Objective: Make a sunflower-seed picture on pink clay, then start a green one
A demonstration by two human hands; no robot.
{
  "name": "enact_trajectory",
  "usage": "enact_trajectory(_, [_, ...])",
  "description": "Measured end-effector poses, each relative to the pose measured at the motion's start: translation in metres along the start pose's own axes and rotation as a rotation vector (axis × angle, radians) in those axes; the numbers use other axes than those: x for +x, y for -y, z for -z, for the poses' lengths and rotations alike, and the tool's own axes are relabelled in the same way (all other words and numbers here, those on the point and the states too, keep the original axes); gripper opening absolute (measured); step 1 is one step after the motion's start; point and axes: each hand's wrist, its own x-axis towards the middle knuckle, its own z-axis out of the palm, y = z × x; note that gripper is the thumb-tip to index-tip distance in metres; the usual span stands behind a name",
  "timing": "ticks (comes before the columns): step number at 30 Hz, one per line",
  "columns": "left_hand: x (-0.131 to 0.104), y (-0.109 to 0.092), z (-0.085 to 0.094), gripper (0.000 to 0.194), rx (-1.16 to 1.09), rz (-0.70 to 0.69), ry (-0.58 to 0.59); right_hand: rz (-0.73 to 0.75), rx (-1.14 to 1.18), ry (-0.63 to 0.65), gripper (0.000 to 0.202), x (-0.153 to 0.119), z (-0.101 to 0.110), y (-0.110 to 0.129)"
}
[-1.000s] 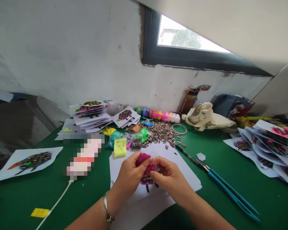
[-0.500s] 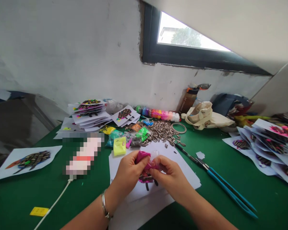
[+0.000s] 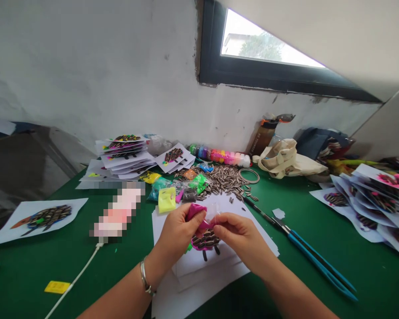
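My left hand is closed around a magenta packet of modelling clay. With thumb and fingers pinched, my right hand grips the clear plastic end of that same packet. Both hands hover over a stack of white paper. On its top sheet is a picture made of striped sunflower seeds on magenta clay, with a bit of green clay at its left and two dark legs below. My fingers partly cover the picture's upper part.
Behind the paper lie clay packets, including a yellow one, and a heap of sunflower seeds. Blue-handled tweezers rest at right. Finished seed pictures are stacked at left and right. A pixelated object with a white cable lies left.
The hands have shifted slightly upward off the picture, so more of its seeds and the green clay show. The right fingers have moved a little along the packet's plastic end.
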Motion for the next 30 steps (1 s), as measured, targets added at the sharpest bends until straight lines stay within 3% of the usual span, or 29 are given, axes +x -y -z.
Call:
enact_trajectory(16, [-0.0017,0.0010,-0.0020,0.029,0.018,0.021,0.030,0.022,-0.347,0.028,0.014,-0.0012,-0.0007,0.0049])
enact_trajectory(25, [0.0041,0.0012,0.0036,0.030,0.008,-0.009,-0.059,-0.035,-0.093,0.060,0.009,-0.0010,-0.0035,0.0043])
enact_trajectory(30, [0.0035,0.0022,0.0022,0.029,0.016,0.010,-0.012,-0.019,-0.180,0.034,0.006,0.0007,-0.0037,0.0024])
